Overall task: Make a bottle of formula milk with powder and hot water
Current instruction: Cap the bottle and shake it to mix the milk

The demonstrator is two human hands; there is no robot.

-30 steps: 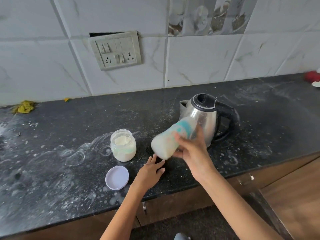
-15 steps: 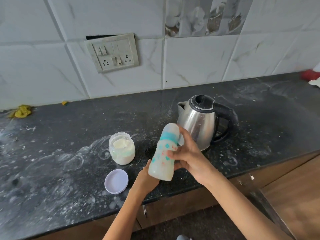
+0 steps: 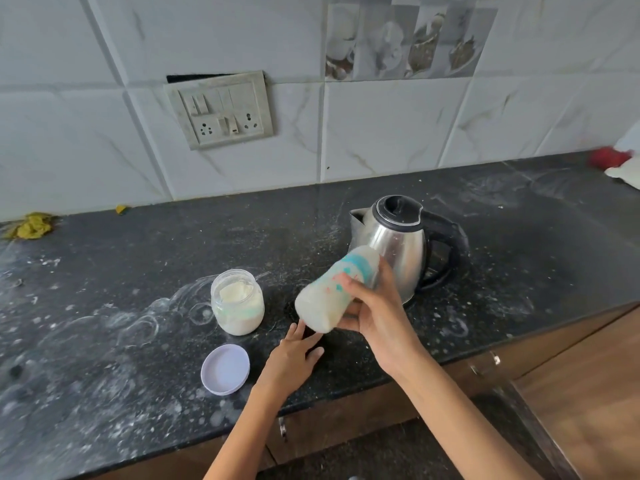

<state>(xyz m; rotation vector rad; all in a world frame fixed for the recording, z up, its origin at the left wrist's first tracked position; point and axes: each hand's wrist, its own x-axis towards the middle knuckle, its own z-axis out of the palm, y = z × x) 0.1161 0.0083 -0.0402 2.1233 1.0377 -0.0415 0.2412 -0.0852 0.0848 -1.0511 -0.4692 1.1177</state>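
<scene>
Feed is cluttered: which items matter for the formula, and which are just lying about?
Job: bottle in right hand; powder jar; jar lid; kettle.
Lying about: yellow scrap; red item; white cloth.

1. Honestly nothing readable anywhere here.
2. Baby bottle [image 3: 332,292]: teal band plus small teal and pink printed marks, too blurry to make out as letters or numbers.
3. Powder jar [image 3: 237,301]: a teal patch low on the side, no legible wording.
4. Kettle [image 3: 394,247]: bare steel, no brand showing.
5. Switchboard [image 3: 221,110] on the wall: sockets and switches only, no markings legible.
6. Picture tile [image 3: 401,39] up top: cups and food imagery, no text.
</scene>
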